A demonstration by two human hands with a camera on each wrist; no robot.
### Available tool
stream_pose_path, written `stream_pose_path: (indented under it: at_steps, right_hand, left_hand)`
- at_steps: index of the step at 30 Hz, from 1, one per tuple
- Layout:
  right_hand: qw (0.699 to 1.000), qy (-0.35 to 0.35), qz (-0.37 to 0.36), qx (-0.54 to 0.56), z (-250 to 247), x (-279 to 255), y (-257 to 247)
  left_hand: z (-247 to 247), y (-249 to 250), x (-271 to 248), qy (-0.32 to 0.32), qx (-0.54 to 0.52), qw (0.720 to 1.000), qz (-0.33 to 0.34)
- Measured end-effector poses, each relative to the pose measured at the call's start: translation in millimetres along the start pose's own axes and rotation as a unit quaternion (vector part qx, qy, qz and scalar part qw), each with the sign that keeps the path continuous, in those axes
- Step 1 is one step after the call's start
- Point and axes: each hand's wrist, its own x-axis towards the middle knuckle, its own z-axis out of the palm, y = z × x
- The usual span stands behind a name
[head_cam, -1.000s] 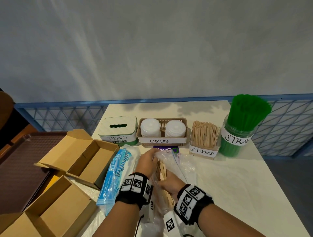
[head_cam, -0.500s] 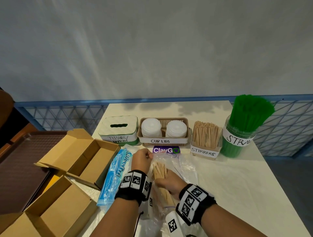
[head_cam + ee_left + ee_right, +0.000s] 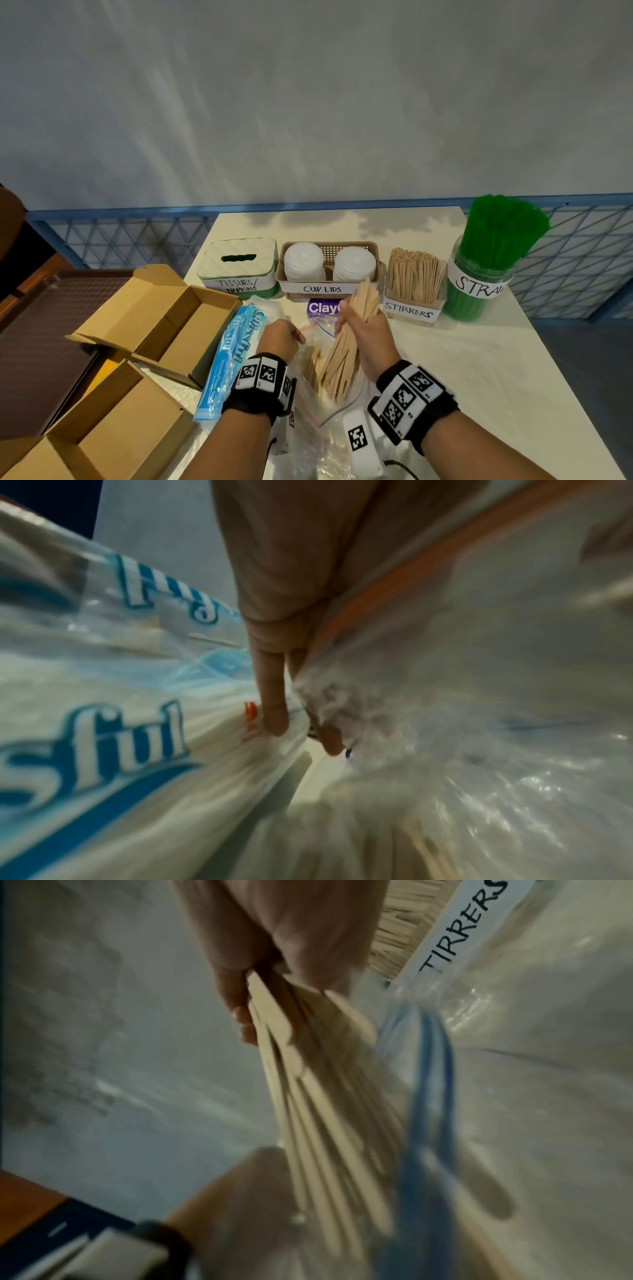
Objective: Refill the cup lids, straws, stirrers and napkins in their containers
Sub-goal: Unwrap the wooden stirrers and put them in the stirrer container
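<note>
right hand: the right hand has its fingers curled tight round a bundle of wooden stirrers, held tilted above the table, upper tips towards the cup lids basket.
left hand: the left hand pinches the mouth of the clear zip bag with curled fingers, holding it down on the table, just beside the tissue pack.
bundle position: lower ends of the bundle sit at the bag's mouth; a few loose stirrers appear to remain inside, blurred.
stirrers container: the clear box labelled stirrers stands just right of the raised bundle, already fairly full of upright sticks; it can likely take the handful.
straws jar: the jar of green straws is packed and looks done.
cup lids: two white stacks stand in the basket; this step looks done, though whether more are due cannot be told.
napkins: the box labelled tissues/napkins shows a dark slot with no tissue showing; the tissue pack lies sealed, so this refill seems left.
progress: judged past halfway, with stirrers in hand and napkins outstanding.
other: two open cardboard boxes lie at the left.
</note>
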Motion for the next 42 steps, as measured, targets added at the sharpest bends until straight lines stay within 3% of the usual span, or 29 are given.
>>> stream_pose_path:
  at_steps: [4, 8, 10, 12, 16, 18, 21, 25, 30, 35, 38, 41, 42]
  right_hand:
    - [0.990, 0.048, -0.015, 0.132, -12, 7, -26]
    - [0.981, 0.092, -0.041, 0.164, -24, 12, -52]
    - [0.979, 0.091, -0.081, 0.161, -28, 11, -69]
    - [0.975, 0.056, -0.143, 0.160, -31, 5, -86]
    - [0.968, -0.007, -0.250, 0.027, -33, -14, -106]
    - [0.963, -0.002, -0.269, -0.024, -32, -24, -107]
    - [0.962, 0.007, -0.270, -0.045, -34, -30, -101]
    - [0.966, 0.014, -0.255, -0.046, -41, -32, -97]
    - [0.973, 0.035, -0.218, -0.061, -52, -30, -85]
    - [0.982, 0.032, -0.184, -0.043, -61, -23, -78]
    - [0.979, 0.043, -0.200, -0.024, -77, -6, -92]
    - [0.972, 0.083, -0.222, 0.004, -95, 22, -103]
    - [0.970, 0.094, -0.223, 0.012, -99, 32, -104]
  left_hand:
    - [-16, 20, -7, -0.029, 0.029, 0.998, 0.045]
    - [-40, 59, -19, 0.039, -0.184, 0.979, 0.078]
    - [-45, 79, -27, -0.027, -0.330, 0.942, 0.053]
    - [-45, 94, -37, -0.151, -0.430, 0.890, -0.007]
    - [-35, 109, -46, -0.390, -0.476, 0.787, -0.040]
    - [-34, 116, -50, -0.431, -0.479, 0.764, -0.036]
    - [-34, 125, -54, -0.439, -0.476, 0.761, -0.033]
    - [-29, 131, -58, -0.461, -0.494, 0.737, -0.024]
    - [-18, 139, -57, -0.438, -0.491, 0.752, -0.034]
    - [-13, 145, -46, -0.423, -0.488, 0.764, -0.001]
    - [-14, 150, -29, -0.353, -0.400, 0.844, 0.060]
    - [-11, 156, 1, -0.132, -0.261, 0.942, 0.165]
    - [-8, 158, 10, -0.051, -0.189, 0.961, 0.195]
